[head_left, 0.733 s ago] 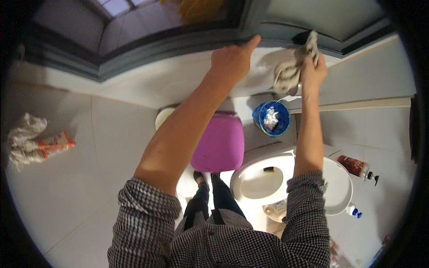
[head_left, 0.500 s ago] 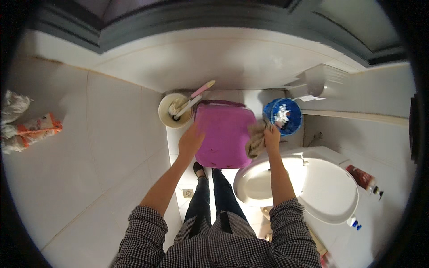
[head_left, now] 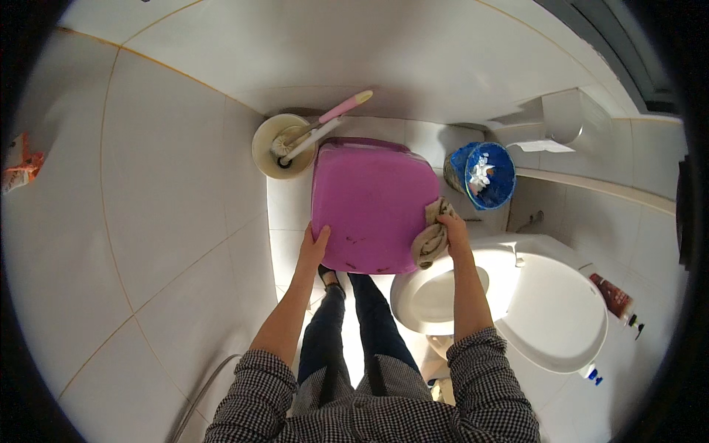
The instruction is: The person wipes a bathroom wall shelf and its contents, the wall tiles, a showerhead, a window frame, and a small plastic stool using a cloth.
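Observation:
A purple plastic stool (head_left: pixel 373 203) is held up in front of me, its flat seat facing the camera. My left hand (head_left: pixel 314 246) grips its lower left edge. My right hand (head_left: pixel 449 227) grips its right edge with a crumpled beige cloth (head_left: pixel 430 236) pressed between palm and stool. My legs in dark trousers show below the stool.
A white toilet (head_left: pixel 517 306) with its lid up stands at the right. A blue waste bin (head_left: pixel 482 175) with paper sits behind it. A cream holder (head_left: pixel 277 148) with a toilet brush and pink handle stands by the wall. A bottle (head_left: pixel 613 295) lies far right. White tiled walls surround.
Both hands came down from the window sill to the purple stool and took hold of it; the cloth came down with my right hand. The view has tilted down to the floor.

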{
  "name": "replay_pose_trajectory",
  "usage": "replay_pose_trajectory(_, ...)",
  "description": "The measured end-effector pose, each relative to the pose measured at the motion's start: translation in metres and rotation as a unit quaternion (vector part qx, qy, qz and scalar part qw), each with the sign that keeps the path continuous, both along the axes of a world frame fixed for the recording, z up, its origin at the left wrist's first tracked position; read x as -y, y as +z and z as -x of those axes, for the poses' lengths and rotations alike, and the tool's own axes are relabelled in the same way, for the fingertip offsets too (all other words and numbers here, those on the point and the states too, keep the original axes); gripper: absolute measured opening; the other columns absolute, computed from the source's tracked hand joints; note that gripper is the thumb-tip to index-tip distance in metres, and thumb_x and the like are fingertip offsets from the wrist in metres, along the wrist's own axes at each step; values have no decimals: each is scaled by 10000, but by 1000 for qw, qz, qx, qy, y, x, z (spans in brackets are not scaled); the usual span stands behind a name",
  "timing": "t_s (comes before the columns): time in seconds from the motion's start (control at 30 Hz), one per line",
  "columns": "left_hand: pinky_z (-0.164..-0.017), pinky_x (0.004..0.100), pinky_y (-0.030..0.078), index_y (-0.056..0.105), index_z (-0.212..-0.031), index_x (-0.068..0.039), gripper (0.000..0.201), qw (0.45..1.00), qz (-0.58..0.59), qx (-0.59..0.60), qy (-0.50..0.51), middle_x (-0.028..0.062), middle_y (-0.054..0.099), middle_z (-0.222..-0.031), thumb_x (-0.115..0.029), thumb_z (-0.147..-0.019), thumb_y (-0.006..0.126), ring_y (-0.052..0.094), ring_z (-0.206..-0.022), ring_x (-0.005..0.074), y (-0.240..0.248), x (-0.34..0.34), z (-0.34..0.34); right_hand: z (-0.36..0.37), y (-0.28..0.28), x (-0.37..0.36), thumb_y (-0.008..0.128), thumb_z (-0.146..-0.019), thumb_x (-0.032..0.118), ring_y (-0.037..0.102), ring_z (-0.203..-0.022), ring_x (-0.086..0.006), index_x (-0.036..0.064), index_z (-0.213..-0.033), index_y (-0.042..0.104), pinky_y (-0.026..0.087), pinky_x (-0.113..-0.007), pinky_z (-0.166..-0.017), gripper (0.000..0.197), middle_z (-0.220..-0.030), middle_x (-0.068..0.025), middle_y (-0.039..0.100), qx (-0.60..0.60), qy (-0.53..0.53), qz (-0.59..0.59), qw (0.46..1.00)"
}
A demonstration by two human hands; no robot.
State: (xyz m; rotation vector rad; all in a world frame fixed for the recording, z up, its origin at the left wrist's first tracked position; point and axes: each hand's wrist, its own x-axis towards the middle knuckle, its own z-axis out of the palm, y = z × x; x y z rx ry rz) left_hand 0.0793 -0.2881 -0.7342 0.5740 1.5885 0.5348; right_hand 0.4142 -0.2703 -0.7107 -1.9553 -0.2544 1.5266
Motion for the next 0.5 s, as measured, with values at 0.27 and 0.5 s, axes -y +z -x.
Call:
replay_pose_trajectory(0.27, -939, 338, 393, 355, -1319, 39, 690, 999, -29, -26, 33, 190, 471, -1264, -433, -860, 559, 485, -1122, 259, -5, 32, 31, 43, 14, 22, 585, -708, 194, 546, -708, -185, -22, -924, 590, 450, -321, -669, 305, -807, -93, 598, 94, 75, -75, 990)
replay_pose_trajectory(0.5, -904, 317, 413, 382, -1292, 36, 537, 994, -65, -89, -24, 195, 530, -1177, -331, -915, 492, 530, -1053, 251, -9, 73, 61, 101, 19, 67, 527, -723, 180, 539, -1025, -357, -45, -1089, 537, 409, -397, -870, 429, -1061, -238, 574, 308, 210, 96, 923)
